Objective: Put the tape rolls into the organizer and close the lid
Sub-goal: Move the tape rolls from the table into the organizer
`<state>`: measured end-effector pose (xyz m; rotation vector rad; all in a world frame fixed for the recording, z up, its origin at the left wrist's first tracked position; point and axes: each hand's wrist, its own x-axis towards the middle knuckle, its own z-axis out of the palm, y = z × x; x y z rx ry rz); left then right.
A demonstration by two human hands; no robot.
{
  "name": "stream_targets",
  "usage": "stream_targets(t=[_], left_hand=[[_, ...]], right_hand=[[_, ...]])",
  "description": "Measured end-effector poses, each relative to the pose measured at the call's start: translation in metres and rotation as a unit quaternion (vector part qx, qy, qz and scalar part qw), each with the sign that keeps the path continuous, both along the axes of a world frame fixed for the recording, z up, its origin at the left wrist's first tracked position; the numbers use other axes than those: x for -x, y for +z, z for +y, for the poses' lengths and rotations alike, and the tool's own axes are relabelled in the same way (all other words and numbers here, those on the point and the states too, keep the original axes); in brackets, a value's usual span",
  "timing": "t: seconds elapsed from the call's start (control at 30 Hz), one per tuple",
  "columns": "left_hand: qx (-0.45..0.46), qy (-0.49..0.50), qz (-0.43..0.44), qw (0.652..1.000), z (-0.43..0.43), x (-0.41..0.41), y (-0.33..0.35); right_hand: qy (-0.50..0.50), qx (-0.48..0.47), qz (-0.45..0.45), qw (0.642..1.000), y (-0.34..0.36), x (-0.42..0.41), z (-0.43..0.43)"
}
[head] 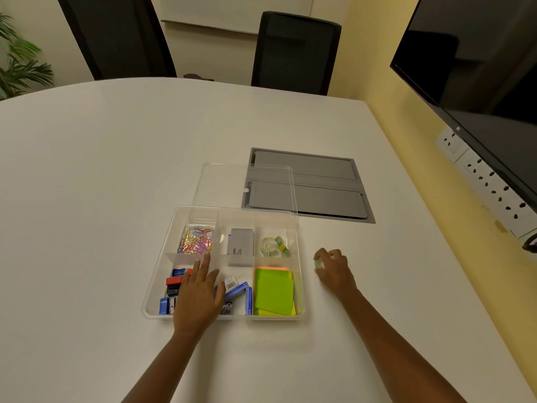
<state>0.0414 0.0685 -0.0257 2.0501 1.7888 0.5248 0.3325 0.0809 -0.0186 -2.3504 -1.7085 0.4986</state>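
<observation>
The right hand [334, 270] curls around a tape roll [319, 263] on the table [87, 199], beside the organizer [300, 286]. The left hand [199, 295] rests flat and loose on it, likely keeping it steady. Other tape [273, 246] sits inside. The lid [220, 184] lies behind.

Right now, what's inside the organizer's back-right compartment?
In the organizer, that compartment holds clear tape rolls, one with a green-yellow label. Exact count unclear; they overlap. Another roll sits outside in the right hand, mostly covered by fingers.
</observation>
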Motion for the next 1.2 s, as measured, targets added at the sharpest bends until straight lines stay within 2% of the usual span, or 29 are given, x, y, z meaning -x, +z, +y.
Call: stream_targets(t=[0.13,0.27,0.4,0.57,0.67,0.8,0.97,1.2], left_hand=[[-0.004,0.001,0.000,1.000,-0.001,0.000,0.001],[-0.004,0.000,0.001,1.000,-0.001,0.000,0.001],[-0.006,0.004,-0.004,1.000,-0.001,-0.001,0.004],[-0.006,0.006,-0.014,1.000,-0.002,-0.001,0.005],[-0.009,0.005,-0.013,1.000,-0.002,-0.001,0.004],[-0.015,-0.001,-0.014,1.000,0.000,0.001,-0.001],[-0.019,-0.002,-0.011,1.000,0.000,0.000,0.002],[-0.032,-0.019,0.033,0.999,0.002,0.001,-0.004]], right_hand=[[-0.065,-0.022,0.089,0.994,0.005,0.005,0.003],[-0.106,-0.108,0.182,0.972,0.028,0.022,0.021],[-0.058,-0.142,0.199,0.968,0.048,0.048,0.045],[0.004,-0.105,0.177,0.979,0.048,0.075,0.068],[0.000,-0.093,0.203,0.975,0.041,0.083,0.075],[-0.035,-0.134,0.267,0.954,0.039,0.086,0.075],[-0.003,-0.174,0.180,0.968,0.031,0.077,0.049],[0.044,-0.106,0.072,0.991,0.002,0.075,0.001]])
